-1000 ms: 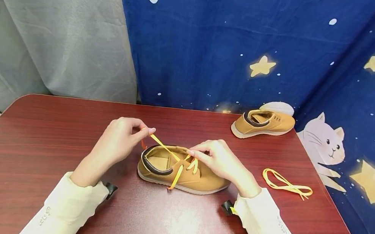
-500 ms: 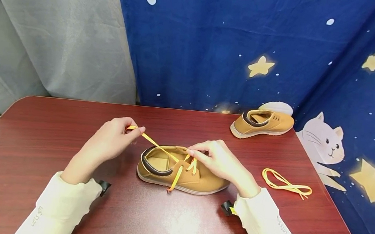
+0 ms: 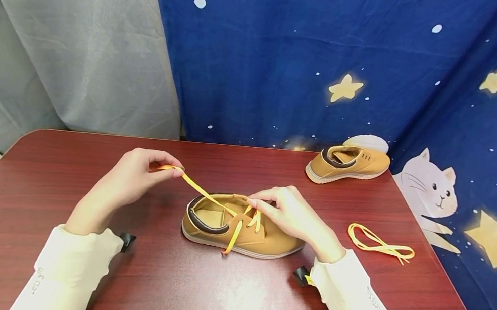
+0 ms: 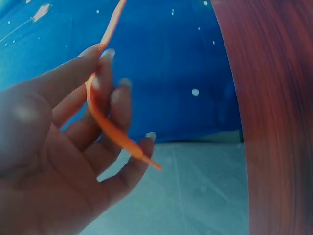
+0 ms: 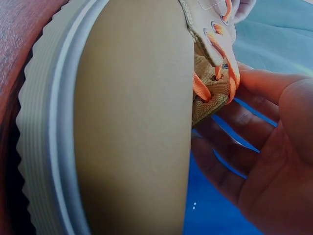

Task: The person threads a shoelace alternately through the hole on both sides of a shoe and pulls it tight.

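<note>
On the glossy red-brown wood-grain bench (image 3: 162, 282), between both hands: a tan, smooth low shoe (image 3: 254, 237) with dark collar lining and pale sole, upright, pointing right with its toe and left with its heel, long axis running nearly straight across the head view, slightly nearer at the toe. Pinched between thumb and fingers of the left hand (image 3: 134, 178): a flat yellow lace (image 3: 201, 190), stretched up and leftward from the shoe, with a free tip visible past the grip in the left wrist view. Draped down the near side: another yellow lace end. Grasped in the right hand (image 3: 290, 212): the far side of the lacing area, with part of the upper hidden behind. Cannot tell of any lace caught in that same grip. Cut off in the right wrist view: most of the shoe. Toward the back right: a second tan shoe (image 3: 362, 171), also toe right, with bare eyelets. Nearer, at right: a loosely folded yellow lace bundle (image 3: 384, 248). On both cream sleeves (image 3: 66, 267): dark lettering, too small for sure reading.
</note>
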